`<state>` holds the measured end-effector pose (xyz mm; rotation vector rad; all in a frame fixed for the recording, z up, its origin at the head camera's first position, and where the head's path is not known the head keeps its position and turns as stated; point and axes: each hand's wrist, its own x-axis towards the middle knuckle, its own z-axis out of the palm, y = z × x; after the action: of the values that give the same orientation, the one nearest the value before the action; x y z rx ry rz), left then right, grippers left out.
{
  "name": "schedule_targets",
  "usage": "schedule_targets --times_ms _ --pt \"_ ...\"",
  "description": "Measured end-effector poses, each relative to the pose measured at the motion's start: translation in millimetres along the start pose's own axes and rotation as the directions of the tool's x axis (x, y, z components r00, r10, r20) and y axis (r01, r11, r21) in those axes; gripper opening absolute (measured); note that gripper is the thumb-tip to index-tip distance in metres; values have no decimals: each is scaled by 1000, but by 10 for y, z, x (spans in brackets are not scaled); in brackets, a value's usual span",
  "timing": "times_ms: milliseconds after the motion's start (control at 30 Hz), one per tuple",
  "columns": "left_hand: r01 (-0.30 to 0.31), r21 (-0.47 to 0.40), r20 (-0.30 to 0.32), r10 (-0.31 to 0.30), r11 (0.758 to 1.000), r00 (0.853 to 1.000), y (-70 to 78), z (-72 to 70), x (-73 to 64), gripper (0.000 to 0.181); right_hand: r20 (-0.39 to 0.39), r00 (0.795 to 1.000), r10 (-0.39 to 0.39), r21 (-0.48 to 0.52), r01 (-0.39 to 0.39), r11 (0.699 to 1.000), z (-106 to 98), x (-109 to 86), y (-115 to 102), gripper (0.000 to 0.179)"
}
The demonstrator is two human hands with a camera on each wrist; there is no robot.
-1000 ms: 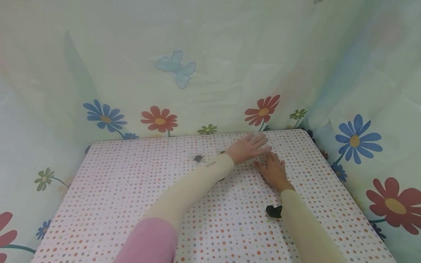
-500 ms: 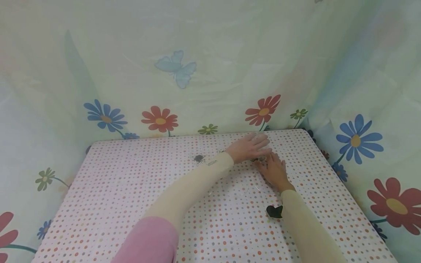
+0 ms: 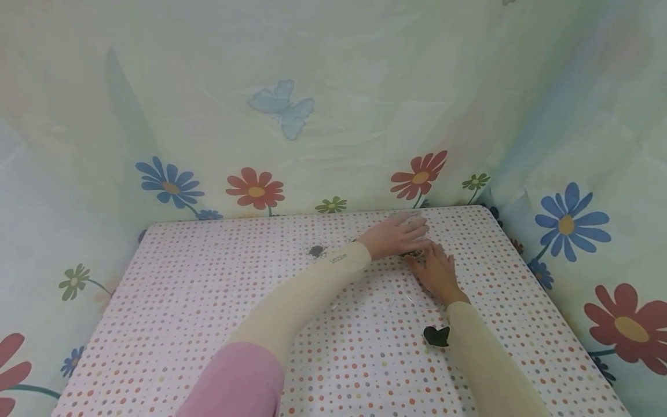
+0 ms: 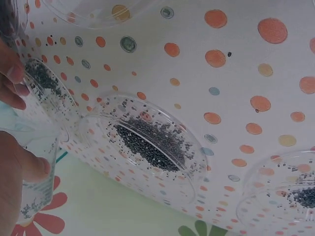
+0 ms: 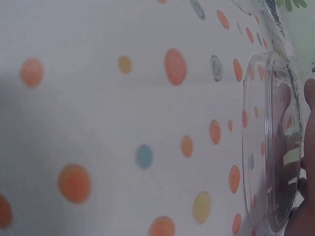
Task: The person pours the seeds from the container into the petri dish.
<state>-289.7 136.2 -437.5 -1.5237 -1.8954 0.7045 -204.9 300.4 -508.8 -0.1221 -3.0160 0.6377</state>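
My left hand (image 3: 395, 234), reaching across to the right, grips a clear plastic container (image 4: 43, 186) between thumb and hidden fingers; a few small dark grains cling inside it. Just beneath is a clear shallow dish (image 4: 51, 93) with dark seed-like grains in it. My right hand (image 3: 435, 272) is beside this dish, its fingers loosely extended and fingertips right at the rim. In the right wrist view, fingers (image 5: 305, 162) show behind another clear dish (image 5: 256, 147) with polka dots visible through it.
A clear dish (image 4: 197, 142) holding a larger heap of grains stands along the far edge, with another (image 4: 251, 182) beyond it. A black shape (image 3: 435, 336) lies by the right forearm. Flowered curtains (image 3: 333, 145) border the dotted table (image 3: 208, 301).
Dark grains have appeared between the hands, under my left hand, and show more plainly now. My left hand has tilted and lowered slightly; my right hand has barely moved.
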Motion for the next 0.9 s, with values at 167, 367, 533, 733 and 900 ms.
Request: schedule_targets --times_ms 167,367,533,733,900 --pt "-23 63 1 23 998 1000 16 11 2 54 2 1000 11 6 -11 1000 5 -2 2 77" --pt "-46 68 49 43 997 998 32 13 -4 56 10 1000 17 -3 -17 1000 3 7 3 79" --pt "-44 70 51 41 997 998 40 15 -14 55 15 1000 21 -4 -21 1000 24 12 18 81" --pt "-31 67 46 28 997 999 45 17 -23 54 16 1000 25 -6 -24 1000 34 16 24 84" --pt "-49 86 47 45 995 998 55 12 -24 55 9 1000 18 1 -18 1000 32 18 37 84"
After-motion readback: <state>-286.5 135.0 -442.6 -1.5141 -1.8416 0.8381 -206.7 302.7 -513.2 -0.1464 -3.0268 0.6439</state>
